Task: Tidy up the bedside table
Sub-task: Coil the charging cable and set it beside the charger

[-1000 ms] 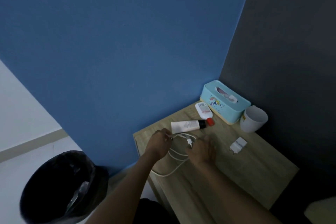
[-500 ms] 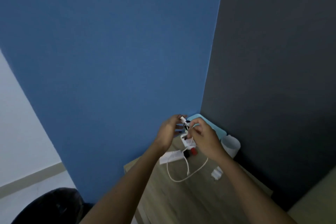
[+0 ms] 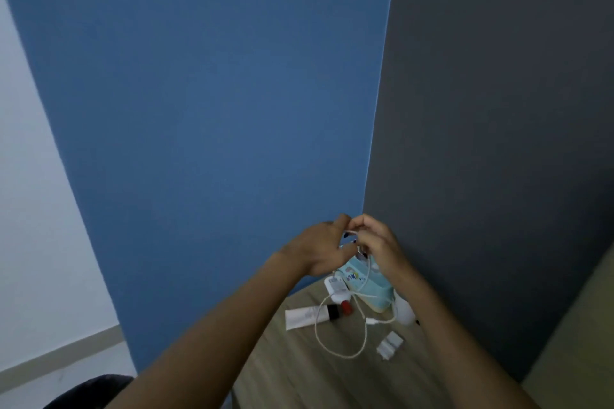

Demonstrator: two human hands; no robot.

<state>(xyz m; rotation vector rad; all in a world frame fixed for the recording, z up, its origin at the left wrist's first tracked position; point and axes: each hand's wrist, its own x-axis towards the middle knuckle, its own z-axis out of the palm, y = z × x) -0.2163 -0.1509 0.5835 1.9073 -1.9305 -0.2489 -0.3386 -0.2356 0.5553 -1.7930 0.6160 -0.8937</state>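
A black bin shows at the bottom left, on the floor beside the bedside table. Both bare forearms reach forward over the wooden tabletop, whose front part lies bare. Toward the right edge lies a small white charger plug, apart from everything else. Just left of it a white cable rests in a slack loop on the wood, and its free end lies just in front of the cup. Behind the loop, near the left edge, a white tube with a dark cap lies on its side, with the cable crossing over it close to the cap. A small white bottle with a red cap lies just behind the tube.

In the back corner stands a pale teal tissue box, and a white cup, partly hidden by the right forearm, sits to the right of it. The cable rises across the front of the box to the hands.

The left hand and right hand are raised above the back corner, fingertips together. Both have their fingers curled and pinch the upper part of the cable between them.

Behind meet a blue wall and a dark grey wall.
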